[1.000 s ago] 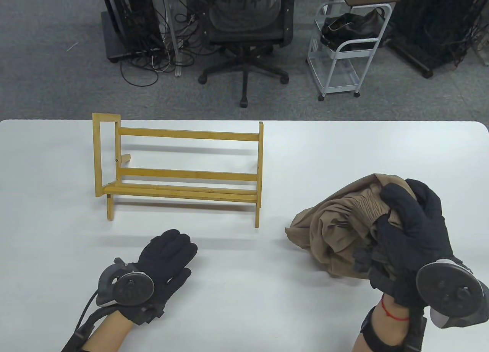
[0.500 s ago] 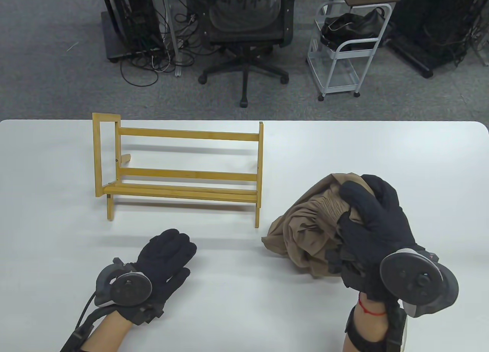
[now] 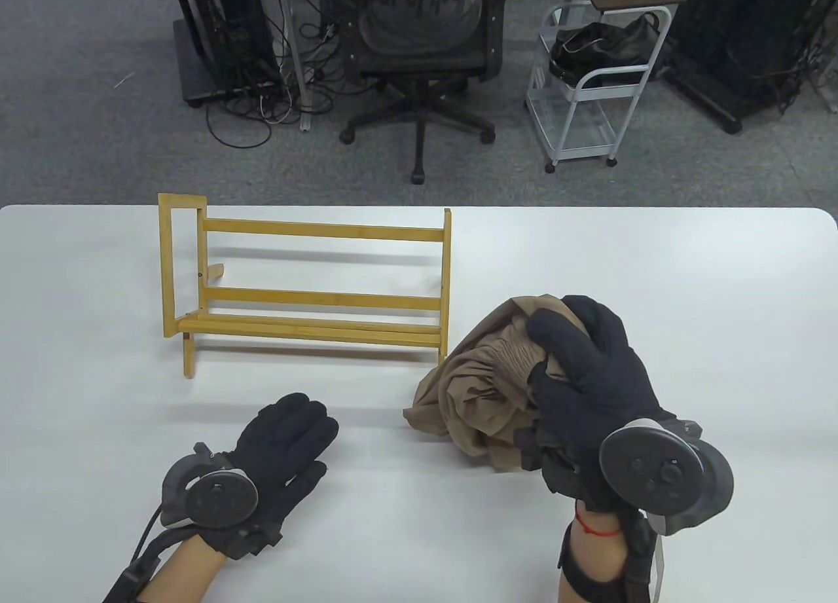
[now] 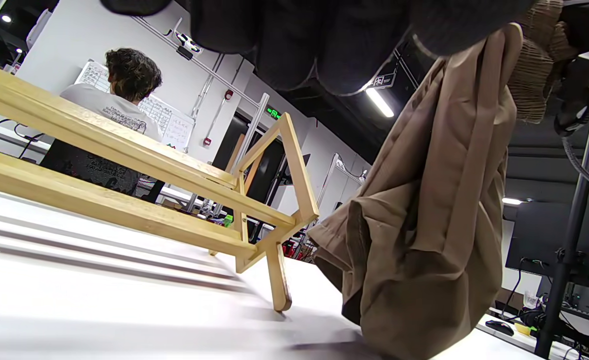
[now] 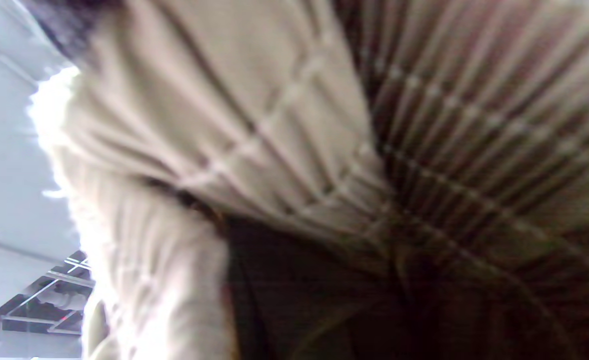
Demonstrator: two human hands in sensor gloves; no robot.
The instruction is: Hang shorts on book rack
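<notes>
The tan shorts (image 3: 481, 390) hang bunched from my right hand (image 3: 576, 380), which grips their gathered waistband above the table, just right of the rack's right end. The shorts also show in the left wrist view (image 4: 424, 215) and fill the right wrist view (image 5: 294, 165). The wooden book rack (image 3: 308, 282) stands upright on the white table (image 3: 687, 289), left of centre; it also shows in the left wrist view (image 4: 124, 175). My left hand (image 3: 288, 436) rests flat and empty on the table in front of the rack.
Beyond the table's far edge stand an office chair (image 3: 419, 46), a white wire cart (image 3: 589, 86) and dark equipment racks with cables (image 3: 229, 40).
My right hand has carried the shorts to the left, from the table's right side to close beside the rack's right end. The left hand has stayed put.
</notes>
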